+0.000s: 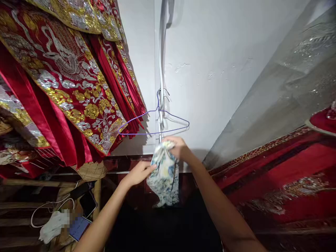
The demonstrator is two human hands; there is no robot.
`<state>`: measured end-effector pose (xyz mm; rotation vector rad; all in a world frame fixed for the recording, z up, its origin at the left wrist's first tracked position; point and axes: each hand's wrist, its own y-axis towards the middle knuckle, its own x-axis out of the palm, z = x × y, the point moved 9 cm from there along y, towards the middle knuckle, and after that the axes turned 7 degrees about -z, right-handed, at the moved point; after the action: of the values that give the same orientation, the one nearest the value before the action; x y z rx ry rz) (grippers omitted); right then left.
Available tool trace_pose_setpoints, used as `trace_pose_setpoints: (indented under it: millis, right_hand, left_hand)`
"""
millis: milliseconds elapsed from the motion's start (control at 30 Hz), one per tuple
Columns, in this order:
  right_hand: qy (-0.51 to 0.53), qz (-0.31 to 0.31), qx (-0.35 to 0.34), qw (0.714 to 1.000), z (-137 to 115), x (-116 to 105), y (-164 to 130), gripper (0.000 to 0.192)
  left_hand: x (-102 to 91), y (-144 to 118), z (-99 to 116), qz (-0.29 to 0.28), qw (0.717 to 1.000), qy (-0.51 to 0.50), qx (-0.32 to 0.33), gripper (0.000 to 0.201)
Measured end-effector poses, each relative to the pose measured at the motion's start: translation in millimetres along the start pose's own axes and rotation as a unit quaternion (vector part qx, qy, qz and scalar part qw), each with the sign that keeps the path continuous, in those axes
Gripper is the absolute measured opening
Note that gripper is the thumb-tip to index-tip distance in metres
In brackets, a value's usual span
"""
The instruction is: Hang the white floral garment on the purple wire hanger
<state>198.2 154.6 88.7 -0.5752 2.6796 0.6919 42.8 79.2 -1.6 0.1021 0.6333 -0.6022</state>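
Note:
A floral cloth point(165, 175) in white, blue and pale yellow hangs bunched between my hands; what kind of garment or cloth it is I cannot make out. My right hand point(179, 148), slightly blurred, grips its gathered top. With thumb and fingers, my left hand point(141, 172) pinches its left edge lower down. Just above the cloth, a thin purple clothes hanger point(153, 133) hangs by its hook from a white cable or strip on the wall, with nothing on it.
Red costumes with gold and silver embroidery point(76, 80) hang at the left. Below them a bamboo bench point(97, 196) bears a phone point(88, 203), a white cable and a crumpled white bag point(55, 225). Red embroidered fabric point(296, 175) lies along the right, under plastic sheeting point(286, 73).

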Motion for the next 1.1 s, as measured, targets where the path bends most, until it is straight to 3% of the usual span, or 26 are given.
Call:
trace_pose_setpoints:
  millis: [67,133,233,367,500,633,733,833,900,967,1033,1100]
  right_hand:
    - [0.015,0.072,-0.015,0.997,1,-25,25,0.032]
    - [0.021,0.100,-0.007,0.995,10,-35,45,0.038]
    - [0.008,0.053,0.052,0.997,39,-18,61,0.037]
    - [-0.049,0.030,0.096,0.994,67,3,52,0.026]
    - [-0.058,0.045,0.081,0.994,64,3,31,0.031]
    - [-0.031,0.034,0.075,0.996,47,7,13,0.031]
    - [-0.021,0.024,0.093,0.995,38,10,5,0.032]
    - [-0.025,0.014,0.111,0.993,35,7,1,0.032]
    - [-0.040,0.012,0.115,0.993,35,-2,-1,0.032]
    - [-0.053,0.008,0.109,0.993,35,-13,-3,0.033]
    - [-0.053,0.003,0.097,0.994,32,-25,-4,0.034]
    - [-0.048,0.004,0.084,0.995,29,-38,-4,0.034]
  left_hand:
    - [-9.5,-17,-7,0.020,1.000,0.010,0.002,0.042]
    - [-20.9,-30,-9,0.054,0.998,0.009,0.012,0.037]
    - [-40.8,-41,-6,0.133,0.990,-0.015,0.047,0.025]
    - [-48.2,-32,-11,0.171,0.982,-0.065,0.043,0.028]
    - [-41.3,-6,-11,0.192,0.977,-0.080,0.050,0.050]
    - [-16.0,30,5,0.177,0.976,-0.083,0.095,0.076]
    - [6.1,53,15,0.162,0.976,-0.097,0.109,0.066]
    - [9.7,59,14,0.199,0.970,-0.101,0.092,0.049]
    - [11.5,59,10,0.171,0.976,-0.096,0.093,0.041]
    - [17.1,56,2,0.093,0.988,-0.075,0.097,0.037]
    - [20.9,46,-15,0.021,0.997,-0.028,0.073,0.032]
    - [18.1,32,-39,-0.016,0.999,0.024,0.023,0.030]
